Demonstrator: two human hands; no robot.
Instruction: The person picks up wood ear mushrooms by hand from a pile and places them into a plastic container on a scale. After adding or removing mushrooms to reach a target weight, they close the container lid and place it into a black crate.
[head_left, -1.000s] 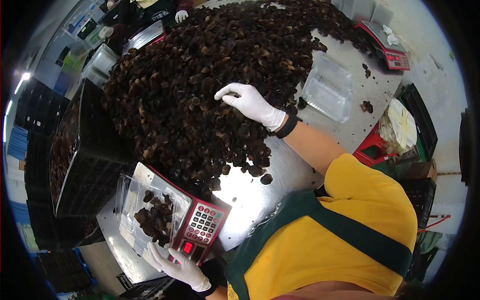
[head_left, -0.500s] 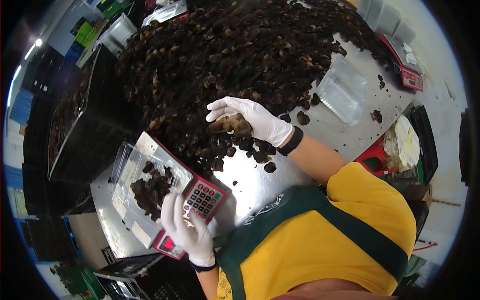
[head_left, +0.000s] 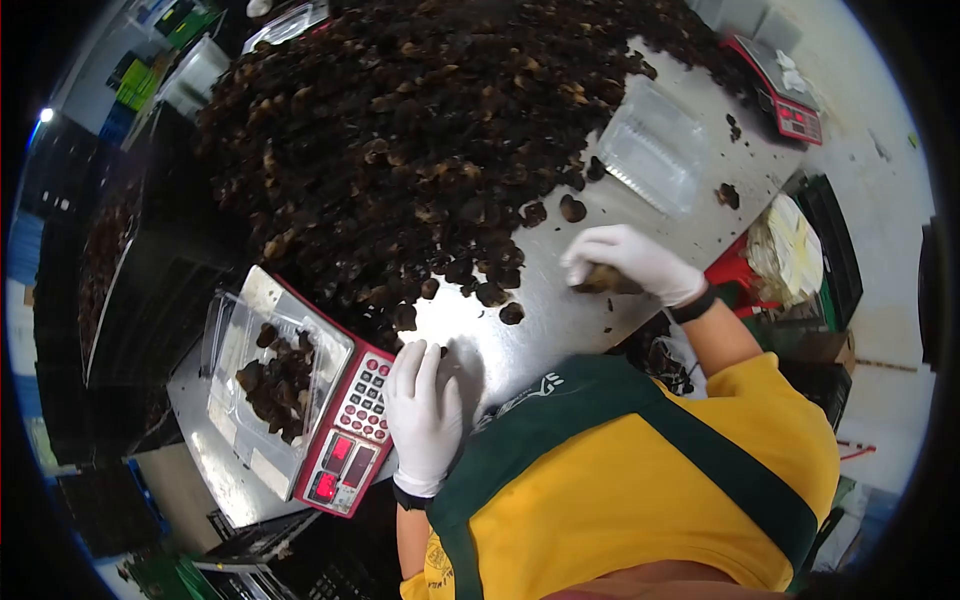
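Observation:
My right hand (head_left: pixel 632 262), in a white glove, is closed around a brownish piece of wood ear mushroom (head_left: pixel 606 281) above the bare metal on the right. My left hand (head_left: pixel 424 415), gloved too, is beside the right edge of a red scale (head_left: pixel 345 475), fingers stretched out and nothing seen in them. On the scale sits a clear plastic tray (head_left: pixel 232 385) with several dark wood ear mushrooms (head_left: pixel 280 385) in it. A large heap of wood ear mushrooms (head_left: pixel 400 150) covers much of the table beyond my hands.
The metal table (head_left: pixel 560 340) has loose mushroom bits along the heap's edge. An upturned clear tray (head_left: pixel 655 145) lies to the right, and a second red scale (head_left: pixel 775 90) stands farther back. A black crate (head_left: pixel 165 250) rises at the left. A red container with plastic bags (head_left: pixel 785 250) stands off the right edge.
My right hand has moved right and towards me, away from the heap, with the mushroom in it. My left hand has left the tray and shifted right, beside the scale. The view has shifted slightly.

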